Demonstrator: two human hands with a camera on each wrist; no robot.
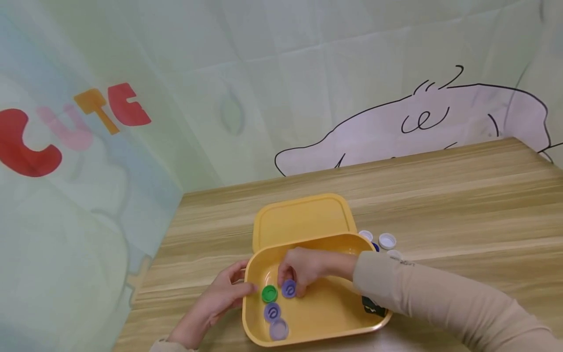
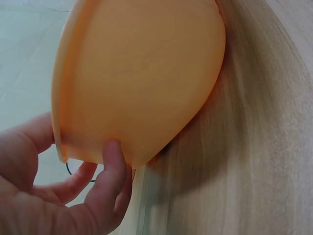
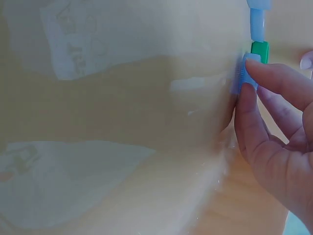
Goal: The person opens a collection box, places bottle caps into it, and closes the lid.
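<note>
A yellow plastic box (image 1: 325, 310) with rounded corners stands on the table. My left hand (image 1: 220, 296) grips its left end, with the thumb over the rim and the fingers against the outer wall (image 2: 137, 73). Inside the box, my right hand (image 1: 303, 266) pinches a purple bottle cap (image 1: 289, 289) between thumb and fingertips, close to the floor. Just left of that cap is a green bottle cap (image 1: 270, 294). Below the green one, along the left wall, lie another purple cap (image 1: 272, 312) and a pale translucent cap (image 1: 279, 329), edge to edge.
Behind the box lies a yellow lid (image 1: 304, 221). White caps (image 1: 387, 241) and a dark blue cap (image 1: 376, 247) are on the table to the right, partly hidden by box and sleeve. A dark, printed item (image 1: 373, 307) shows at the box's right end under my sleeve.
</note>
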